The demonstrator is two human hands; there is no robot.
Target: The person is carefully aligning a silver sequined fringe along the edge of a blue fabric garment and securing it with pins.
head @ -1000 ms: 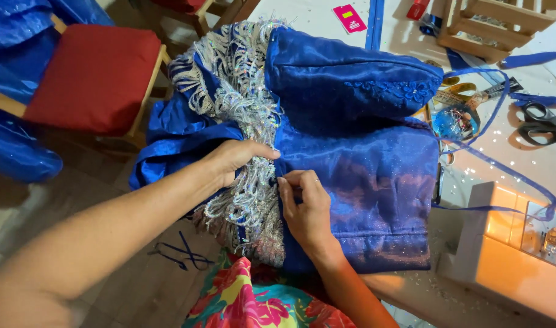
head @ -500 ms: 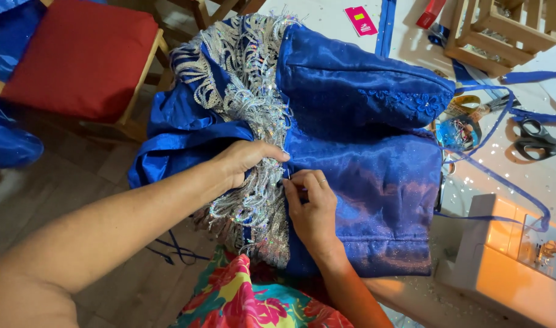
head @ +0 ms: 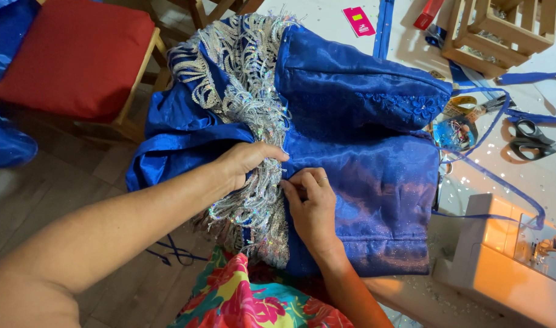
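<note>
At mid-frame the right hand [head: 314,212] pinches its fingers [head: 299,185] shut on the silver sequin fringe [head: 253,121] where it meets the blue dress [head: 363,182]. The left hand [head: 247,161] lies curled on the fringe, just beside. The dress covers the worktop [head: 533,170], black scissors [head: 530,140] at right.

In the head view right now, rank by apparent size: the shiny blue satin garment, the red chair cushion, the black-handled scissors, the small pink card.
1. Shiny blue satin garment
2. Red chair cushion
3. Black-handled scissors, partly cut off by the frame edge
4. Small pink card
</note>
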